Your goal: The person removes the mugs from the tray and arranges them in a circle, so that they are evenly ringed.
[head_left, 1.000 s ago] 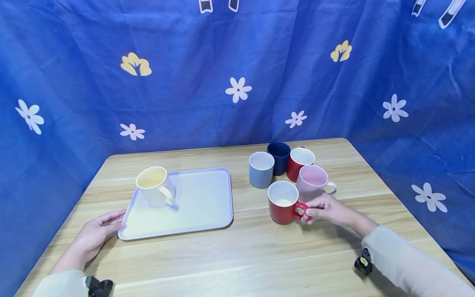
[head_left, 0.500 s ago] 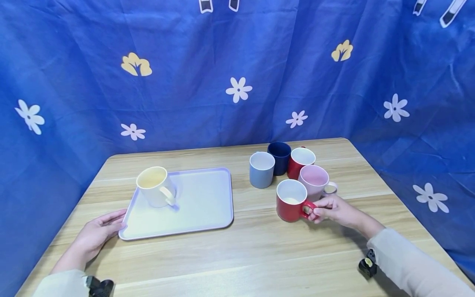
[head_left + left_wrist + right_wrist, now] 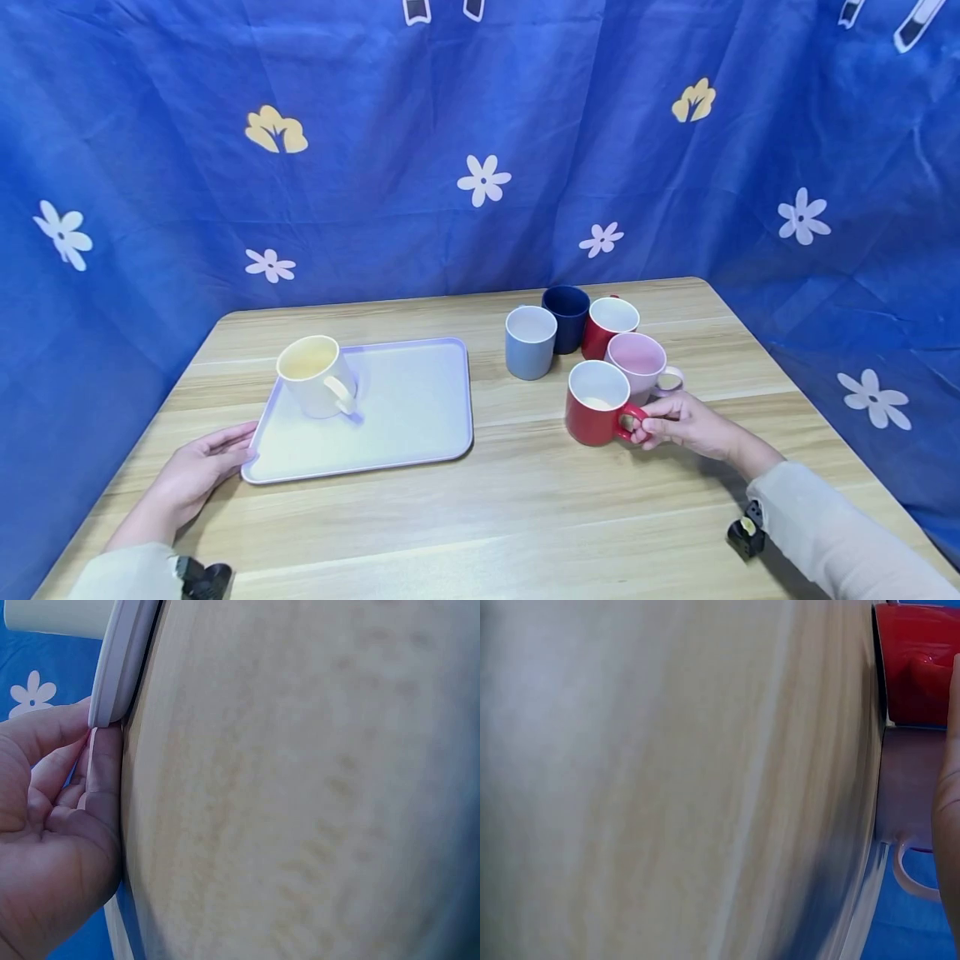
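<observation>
My right hand [image 3: 678, 421] pinches the handle of a red mug [image 3: 597, 402], which stands on the wooden table [image 3: 480, 517] just in front of a pink mug [image 3: 638, 363]. The right wrist view shows the same red mug [image 3: 919, 664] and the pink mug's handle [image 3: 909, 870]. My left hand [image 3: 197, 473] lies on the table with straight fingers [image 3: 101, 761] touching the near left corner of a lilac tray [image 3: 408, 412]. A cream mug [image 3: 313, 377] stands on the tray at its far left.
Behind the pink mug stand a second red mug [image 3: 610, 324], a navy mug [image 3: 566, 313] and a light blue mug [image 3: 530, 342], close together. A blue flowered cloth [image 3: 480, 150] hangs around the table. The table's right edge runs near my right forearm.
My right hand has slid the red mug to the right and slightly back, closer to the pink mug. The left hand and tray have not moved.
</observation>
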`<state>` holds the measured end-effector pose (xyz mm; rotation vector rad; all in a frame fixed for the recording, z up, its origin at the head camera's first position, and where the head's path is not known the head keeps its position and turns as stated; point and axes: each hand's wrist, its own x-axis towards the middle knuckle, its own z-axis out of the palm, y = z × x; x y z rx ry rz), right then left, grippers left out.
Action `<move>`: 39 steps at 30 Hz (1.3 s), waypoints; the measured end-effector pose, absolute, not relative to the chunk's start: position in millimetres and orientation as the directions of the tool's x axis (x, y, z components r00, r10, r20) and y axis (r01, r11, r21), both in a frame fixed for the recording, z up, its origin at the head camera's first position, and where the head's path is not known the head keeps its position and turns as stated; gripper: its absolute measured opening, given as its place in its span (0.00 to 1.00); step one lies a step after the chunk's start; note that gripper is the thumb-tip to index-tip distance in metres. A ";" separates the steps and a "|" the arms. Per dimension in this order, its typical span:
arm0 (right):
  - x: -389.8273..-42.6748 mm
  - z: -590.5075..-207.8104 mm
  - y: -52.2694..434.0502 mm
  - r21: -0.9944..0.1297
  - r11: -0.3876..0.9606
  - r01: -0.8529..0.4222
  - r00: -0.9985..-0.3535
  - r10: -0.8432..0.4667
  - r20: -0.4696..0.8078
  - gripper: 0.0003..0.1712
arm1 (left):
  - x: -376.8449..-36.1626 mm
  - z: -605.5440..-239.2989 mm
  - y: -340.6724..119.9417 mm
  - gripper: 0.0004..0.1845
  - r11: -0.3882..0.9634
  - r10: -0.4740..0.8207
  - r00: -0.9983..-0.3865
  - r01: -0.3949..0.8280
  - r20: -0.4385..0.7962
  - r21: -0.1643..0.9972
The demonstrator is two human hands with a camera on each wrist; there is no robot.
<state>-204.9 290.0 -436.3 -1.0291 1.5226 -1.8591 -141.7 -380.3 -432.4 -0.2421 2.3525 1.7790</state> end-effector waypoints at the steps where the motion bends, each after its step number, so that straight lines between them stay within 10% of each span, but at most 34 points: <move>1: -205.0 -436.4 290.4 -0.970 -0.236 -0.064 -0.573 -0.787 0.230 0.15 | -141.8 -432.8 -380.4 0.39 0.271 -0.019 -0.970 -0.236 -0.240 0.933; 29: -208.6 -442.3 299.2 -0.963 -0.263 0.059 -0.561 -0.807 0.186 0.18 | -141.7 -430.7 -379.1 0.37 0.293 -0.023 -0.966 -0.251 -0.256 0.923; 39: -208.5 -423.5 309.3 -1.000 0.020 -0.003 -0.606 -0.795 -0.014 0.20 | -142.7 -432.7 -380.9 0.39 0.249 -0.015 -0.967 -0.250 -0.254 0.936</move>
